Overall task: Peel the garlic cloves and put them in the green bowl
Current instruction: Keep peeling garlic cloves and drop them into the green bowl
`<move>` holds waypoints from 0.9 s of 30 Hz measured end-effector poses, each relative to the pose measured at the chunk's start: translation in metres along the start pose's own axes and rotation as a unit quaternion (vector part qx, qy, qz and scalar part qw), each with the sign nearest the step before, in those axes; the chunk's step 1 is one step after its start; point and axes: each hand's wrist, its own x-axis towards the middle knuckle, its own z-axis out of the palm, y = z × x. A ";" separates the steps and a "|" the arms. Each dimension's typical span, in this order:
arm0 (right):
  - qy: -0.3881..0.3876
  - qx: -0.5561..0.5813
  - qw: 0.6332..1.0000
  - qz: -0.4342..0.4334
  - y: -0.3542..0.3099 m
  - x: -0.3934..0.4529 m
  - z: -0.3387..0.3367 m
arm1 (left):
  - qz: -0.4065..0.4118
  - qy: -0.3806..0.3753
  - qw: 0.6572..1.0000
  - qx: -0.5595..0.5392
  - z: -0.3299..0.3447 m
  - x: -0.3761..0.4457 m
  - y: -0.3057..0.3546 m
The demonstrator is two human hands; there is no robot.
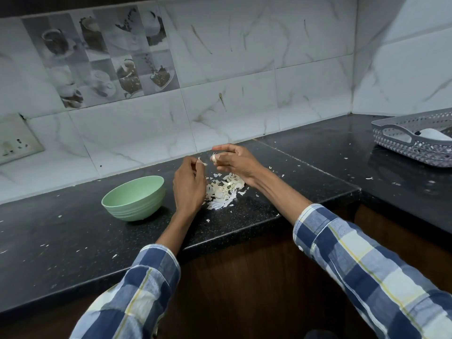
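Note:
A pale green bowl (133, 198) stands on the black counter, left of my hands; its inside is hidden from this angle. My right hand (236, 162) pinches a small garlic clove (214, 158) at its fingertips. My left hand (189, 185) pinches a strip of white garlic skin (202, 162) just left of the clove. Both hands hover above a heap of white garlic peels (223, 190) lying on the counter between the wrists.
A grey perforated basket (413, 138) with a white object in it sits at the far right of the black counter (73, 231). Peel flakes are scattered over the surface. The tiled wall runs behind, with a socket plate (17, 139) at the left.

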 end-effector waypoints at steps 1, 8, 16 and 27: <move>0.001 0.012 1.000 0.000 0.000 0.000 -0.001 | 0.007 -0.003 1.000 0.029 -0.001 -0.001 -0.001; 0.018 0.025 1.000 0.001 0.001 0.004 -0.004 | 0.056 -0.012 0.996 0.065 -0.001 -0.001 0.000; -0.017 0.029 0.999 0.021 0.002 0.004 -0.003 | 0.060 -0.007 0.998 0.004 0.000 0.002 0.001; -0.023 -0.071 0.997 -0.028 0.003 0.001 -0.003 | 0.001 -0.002 0.999 -0.044 -0.002 0.002 0.007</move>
